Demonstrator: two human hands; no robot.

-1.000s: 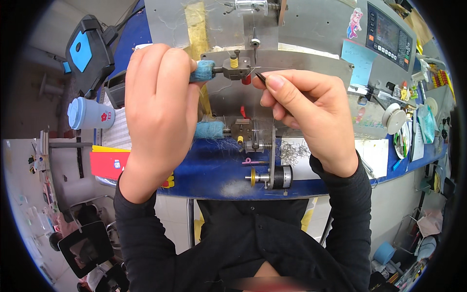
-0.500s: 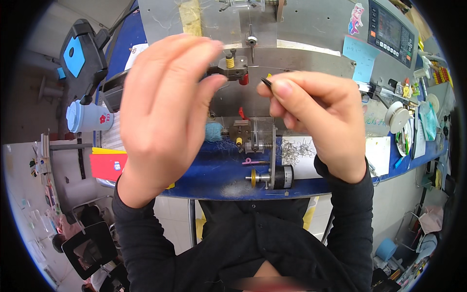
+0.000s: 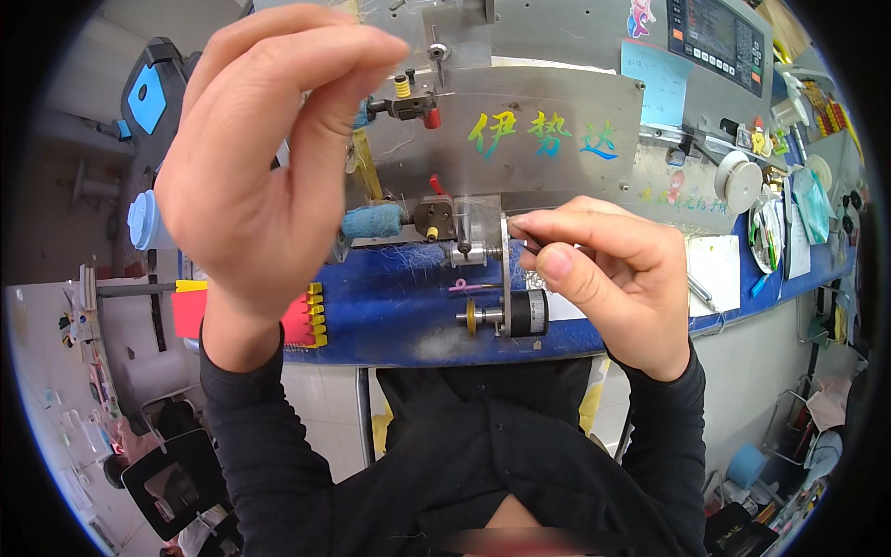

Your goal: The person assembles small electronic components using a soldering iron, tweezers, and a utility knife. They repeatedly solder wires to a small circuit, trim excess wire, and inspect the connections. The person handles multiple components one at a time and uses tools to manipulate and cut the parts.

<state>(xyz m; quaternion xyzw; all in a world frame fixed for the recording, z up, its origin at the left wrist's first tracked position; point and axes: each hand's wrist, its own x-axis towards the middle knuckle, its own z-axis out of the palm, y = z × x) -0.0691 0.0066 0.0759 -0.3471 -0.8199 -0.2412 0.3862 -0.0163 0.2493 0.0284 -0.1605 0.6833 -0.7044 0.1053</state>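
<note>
My left hand is raised over the left of the metal machine. Its fingers bend over toward the thumb in a pinch, and whatever lies between the tips is hidden. My right hand pinches a slender black pointed tool between thumb and forefinger, beside an upright metal plate. Just left of that plate sits a small clamp block with a red lever. Farther back is another clamp with a yellow spring and red knob. A blue wrapped handle joins the nearer block.
A black cylindrical unit with a yellow wheel stands near the blue table edge. Pink hook tool lies beside it. A control panel is at back right, white spools at right, a blue-lidded cup at left.
My left hand has risen and drawn left, its fingertips closing together. The right hand has come down toward the upright plate with the black tool. The view has shifted, so the machine appears higher and farther left.
</note>
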